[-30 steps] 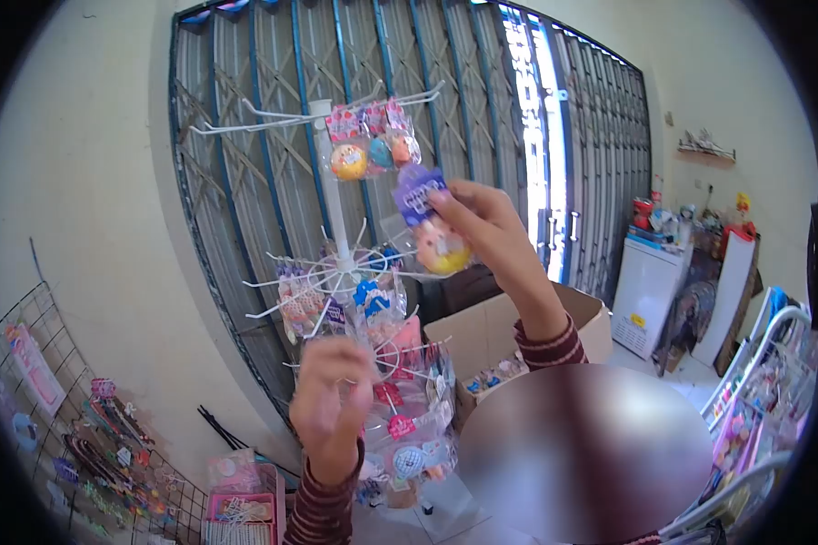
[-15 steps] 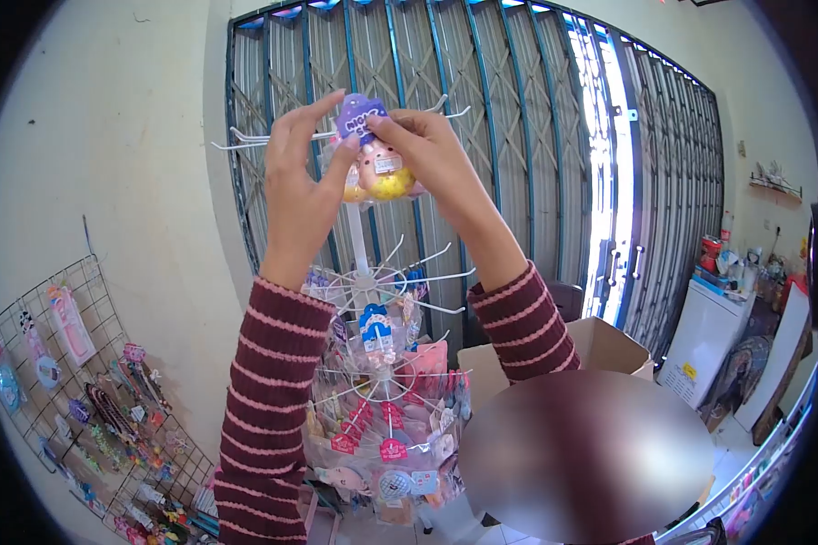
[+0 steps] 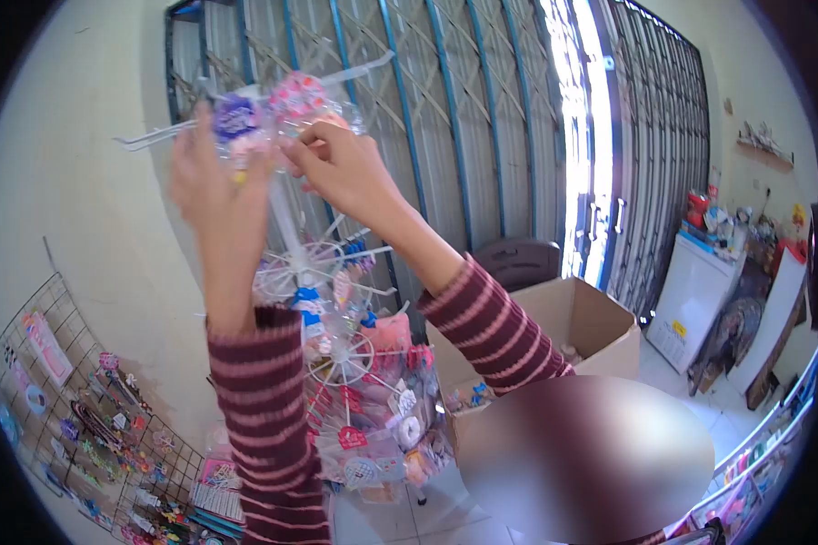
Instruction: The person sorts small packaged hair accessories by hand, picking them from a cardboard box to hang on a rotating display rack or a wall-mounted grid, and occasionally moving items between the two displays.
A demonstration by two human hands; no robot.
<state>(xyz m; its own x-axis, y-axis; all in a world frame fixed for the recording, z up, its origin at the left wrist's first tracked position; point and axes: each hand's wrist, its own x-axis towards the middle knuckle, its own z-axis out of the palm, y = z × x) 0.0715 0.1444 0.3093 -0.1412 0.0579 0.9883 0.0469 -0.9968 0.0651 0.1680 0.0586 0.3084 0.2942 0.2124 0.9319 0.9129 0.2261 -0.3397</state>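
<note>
At the top of a white display rack (image 3: 286, 213), a clear packet with a purple header card (image 3: 237, 119) hangs by a white arm. Beside it on the right hangs another clear packet with a pink patterned card (image 3: 297, 94). My left hand (image 3: 211, 195) is raised at the left of the purple-carded packet, its fingers smeared by motion. In front of the pink-carded packet's lower part is my right hand (image 3: 344, 168), fingers curled and thumb and forefinger brought together. What lies between those fingertips is hidden.
Lower tiers of the rack carry several bagged goods (image 3: 364, 445). An open cardboard box (image 3: 600, 327) stands right of it, before a dark chair (image 3: 518, 259). A wire grid with trinkets (image 3: 109, 418) leans at the left wall. Behind is a folding metal gate (image 3: 454, 109).
The rack and both hands now appear further left in view. My right hand has come off the purple card and moved to the pink-carded packet, while the rack has turned.
</note>
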